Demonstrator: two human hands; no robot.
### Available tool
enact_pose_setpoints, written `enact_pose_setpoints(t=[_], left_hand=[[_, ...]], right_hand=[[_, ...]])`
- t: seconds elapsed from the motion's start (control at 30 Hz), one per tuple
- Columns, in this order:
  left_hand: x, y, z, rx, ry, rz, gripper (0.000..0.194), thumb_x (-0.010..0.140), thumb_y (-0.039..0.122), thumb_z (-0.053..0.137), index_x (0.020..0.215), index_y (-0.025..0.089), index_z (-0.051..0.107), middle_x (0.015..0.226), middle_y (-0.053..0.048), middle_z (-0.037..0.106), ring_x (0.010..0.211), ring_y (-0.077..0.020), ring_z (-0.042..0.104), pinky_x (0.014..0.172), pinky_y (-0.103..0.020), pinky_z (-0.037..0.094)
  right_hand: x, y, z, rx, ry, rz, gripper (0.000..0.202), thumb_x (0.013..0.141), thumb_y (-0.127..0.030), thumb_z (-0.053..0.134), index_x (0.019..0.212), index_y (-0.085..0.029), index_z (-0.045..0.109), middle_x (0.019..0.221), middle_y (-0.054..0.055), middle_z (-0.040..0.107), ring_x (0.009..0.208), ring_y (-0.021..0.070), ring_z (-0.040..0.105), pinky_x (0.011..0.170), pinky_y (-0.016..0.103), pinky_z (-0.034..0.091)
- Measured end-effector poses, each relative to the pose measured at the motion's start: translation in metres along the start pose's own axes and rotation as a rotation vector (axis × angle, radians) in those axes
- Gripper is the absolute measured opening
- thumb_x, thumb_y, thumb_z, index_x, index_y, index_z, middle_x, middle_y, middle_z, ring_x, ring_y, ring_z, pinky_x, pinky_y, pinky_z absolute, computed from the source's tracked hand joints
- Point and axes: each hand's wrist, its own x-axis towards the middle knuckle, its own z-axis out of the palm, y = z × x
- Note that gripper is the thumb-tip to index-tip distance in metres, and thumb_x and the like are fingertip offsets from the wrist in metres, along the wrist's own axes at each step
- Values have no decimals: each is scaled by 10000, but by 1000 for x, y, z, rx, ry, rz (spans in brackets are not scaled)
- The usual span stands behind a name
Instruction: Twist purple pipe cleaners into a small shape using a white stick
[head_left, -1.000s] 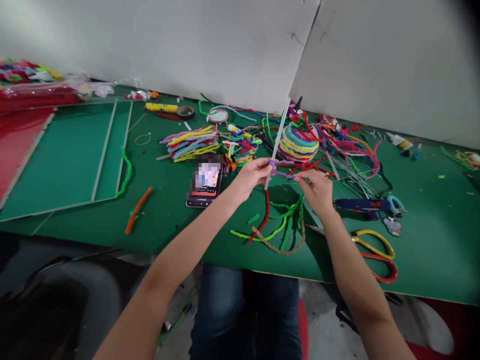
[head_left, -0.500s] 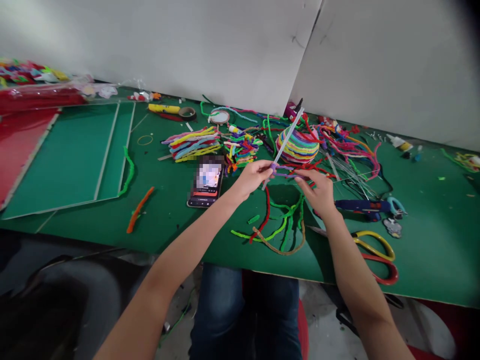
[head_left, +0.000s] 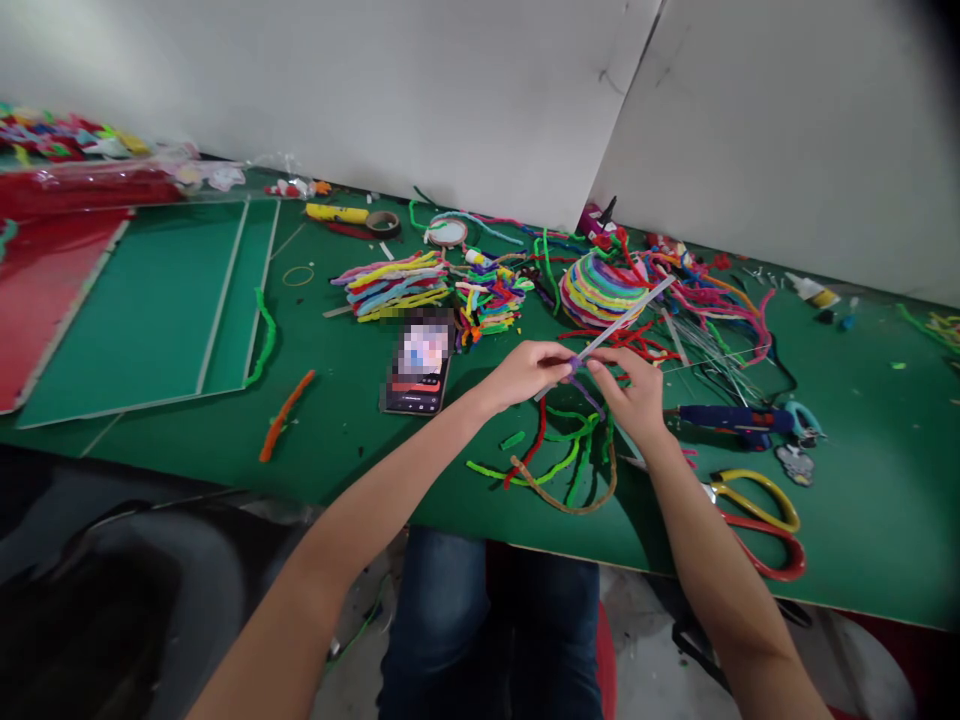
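Near the centre of the frame, the left hand (head_left: 529,372) pinches a pale stick (head_left: 630,318) where a purple stem (head_left: 589,393) wraps it, and the right hand (head_left: 634,395) grips that purple wrap between thumb and fingers, its fingertips just beside the left's. The stick slants toward the upper right, and a loose purple end hangs below the hands. Green, red and tan stems (head_left: 577,511) lie on the table (head_left: 450,480) beneath them. A phone (head_left: 429,368) lies left of centre, below a bundle (head_left: 397,285) of coloured stems; a striped ball (head_left: 600,290) sits above the hands. At the right are a glue gun (head_left: 724,418) and, lower, scissors (head_left: 798,558).
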Motion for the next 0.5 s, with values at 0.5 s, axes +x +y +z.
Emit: enact_pose_setpoints(t=[0.5], left_hand=[[-6, 6, -1, -28, -138, -67, 134, 677, 102, 677, 811, 101, 672, 708, -13, 665, 669, -101, 606, 715, -267, 478]], right_hand=[[0, 0, 9, 410, 28, 296, 237, 778, -446, 631, 812, -211, 627, 647, -22, 614, 561, 112, 556, 542, 253, 480]])
